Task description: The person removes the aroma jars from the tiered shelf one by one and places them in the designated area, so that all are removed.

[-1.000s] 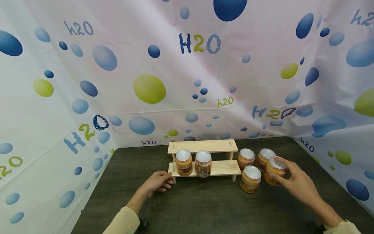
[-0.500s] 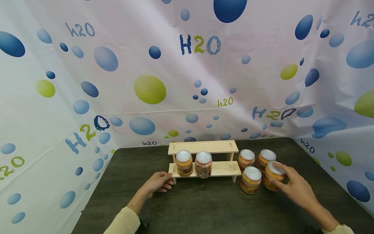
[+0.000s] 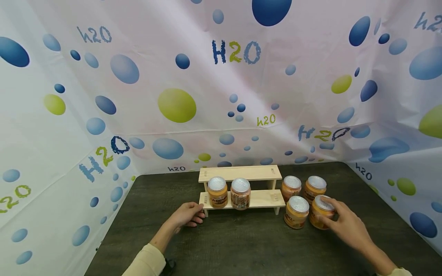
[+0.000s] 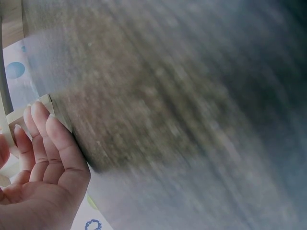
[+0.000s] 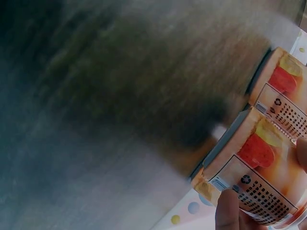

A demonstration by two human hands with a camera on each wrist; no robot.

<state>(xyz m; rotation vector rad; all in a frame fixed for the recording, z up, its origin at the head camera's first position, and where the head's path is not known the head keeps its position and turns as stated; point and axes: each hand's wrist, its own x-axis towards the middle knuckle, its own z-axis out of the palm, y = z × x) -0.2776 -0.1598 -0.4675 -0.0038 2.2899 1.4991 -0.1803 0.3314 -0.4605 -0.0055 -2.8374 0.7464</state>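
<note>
My left hand (image 3: 188,215) is at the left end of the two-tier wooden shelf (image 3: 263,197). Its thumb lies along the lower board's edge with the fingers below, pinching it; in the left wrist view the fingers (image 4: 57,143) are by the pale wood. My right hand (image 3: 348,226) holds an orange-labelled jar (image 3: 319,218) with a silver lid between thumb and fingers. That jar is upright, right beside another jar (image 3: 296,214); the right wrist view shows its printed label (image 5: 259,177). Two similar jars, one (image 3: 217,193) and another (image 3: 240,195), stand on the lower board's left half.
Behind the held jar stand two more jars, one (image 3: 315,188) and another (image 3: 291,188) close to the shelf's right end. Everything sits on a dark wood-grain table (image 3: 221,245). A white sheet with coloured spots (image 3: 207,76) rises behind and at both sides.
The right hand has brought its jar a little toward me and to the left, away from the rear jar. The left hand and the shelf stay put.
</note>
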